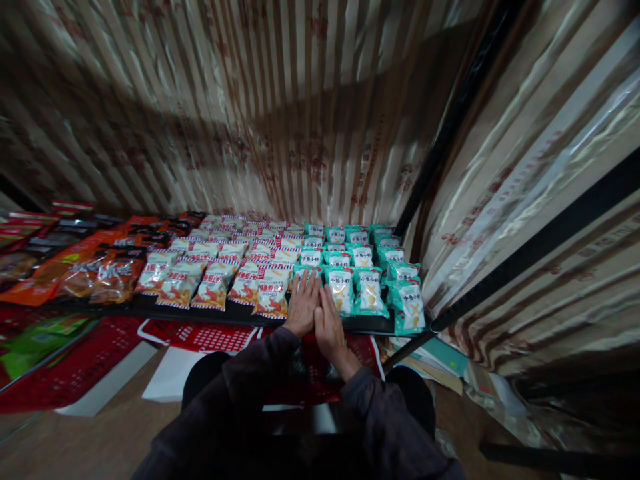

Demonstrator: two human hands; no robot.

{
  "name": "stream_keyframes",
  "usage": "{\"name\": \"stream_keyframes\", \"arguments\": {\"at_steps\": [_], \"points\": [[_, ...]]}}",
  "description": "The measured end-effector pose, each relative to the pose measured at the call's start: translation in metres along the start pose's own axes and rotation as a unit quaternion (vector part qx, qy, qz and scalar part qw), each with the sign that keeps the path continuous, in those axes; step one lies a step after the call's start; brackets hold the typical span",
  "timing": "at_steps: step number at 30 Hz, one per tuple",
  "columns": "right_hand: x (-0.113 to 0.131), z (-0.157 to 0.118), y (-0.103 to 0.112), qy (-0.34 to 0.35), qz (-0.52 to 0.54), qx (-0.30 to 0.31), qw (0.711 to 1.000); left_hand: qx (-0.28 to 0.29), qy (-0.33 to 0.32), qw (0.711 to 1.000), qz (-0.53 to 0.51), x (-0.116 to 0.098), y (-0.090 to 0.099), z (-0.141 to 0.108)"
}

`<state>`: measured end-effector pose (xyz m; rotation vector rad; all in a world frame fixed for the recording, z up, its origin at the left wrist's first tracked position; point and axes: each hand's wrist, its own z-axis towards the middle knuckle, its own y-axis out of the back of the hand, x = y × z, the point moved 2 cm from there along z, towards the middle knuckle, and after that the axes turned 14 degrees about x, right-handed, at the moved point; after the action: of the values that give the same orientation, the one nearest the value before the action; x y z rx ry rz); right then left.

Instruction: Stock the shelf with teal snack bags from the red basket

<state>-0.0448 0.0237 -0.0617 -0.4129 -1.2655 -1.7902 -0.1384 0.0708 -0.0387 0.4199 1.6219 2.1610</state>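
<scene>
My left hand [304, 307] lies palm down with fingers stretched out over a teal-and-white snack bag, whose top [307, 272] shows past the fingertips. Beside it, my right hand [328, 325] is turned on edge with its fingers straight, touching the left hand. Its fingertips come close to the neighbouring teal snack bag [341, 293]. Neither hand is closed around anything. Teal bags stand in rows to the right, with another teal bag [370, 293] and a corner one [411, 307]. Left of my hands are rows of white snack bags with striped edges [273, 290].
Orange snack bags [117, 273] fill the shelf farther left. Below the black shelf edge [200, 315] sit red baskets [100, 360], one holding green packets [45, 343]. A dark metal post [440, 140] rises at the right, before striped plastic sheeting [300, 113].
</scene>
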Motion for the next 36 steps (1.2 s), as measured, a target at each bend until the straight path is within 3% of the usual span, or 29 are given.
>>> {"name": "stream_keyframes", "arguments": {"at_steps": [8,12,17,23,29,32,36], "points": [[0.001,-0.001,0.006,0.007,-0.002,-0.002,1.000,-0.022,0.002,1.000,-0.012,0.002,0.004,-0.003],[0.000,-0.003,0.021,0.026,-0.021,-0.030,0.999,-0.033,0.005,0.999,-0.024,-0.002,0.005,0.000],[-0.018,-0.005,0.047,0.008,-0.064,-0.085,0.994,-0.042,0.021,0.998,-0.047,-0.011,0.012,0.002],[-0.046,-0.009,0.073,-0.052,-0.104,-0.148,0.982,-0.071,-0.054,0.990,-0.112,-0.047,0.023,0.001],[-0.076,-0.012,0.087,-0.106,-0.126,-0.147,0.975,-0.027,-0.168,0.958,-0.229,-0.096,0.013,0.002],[-0.092,-0.012,0.090,-0.120,-0.133,-0.135,0.974,-0.006,-0.138,0.938,-0.317,-0.113,0.008,0.008],[-0.107,-0.011,0.089,-0.122,-0.137,-0.121,0.976,0.051,-0.023,0.910,-0.411,-0.124,0.000,0.023]]}}
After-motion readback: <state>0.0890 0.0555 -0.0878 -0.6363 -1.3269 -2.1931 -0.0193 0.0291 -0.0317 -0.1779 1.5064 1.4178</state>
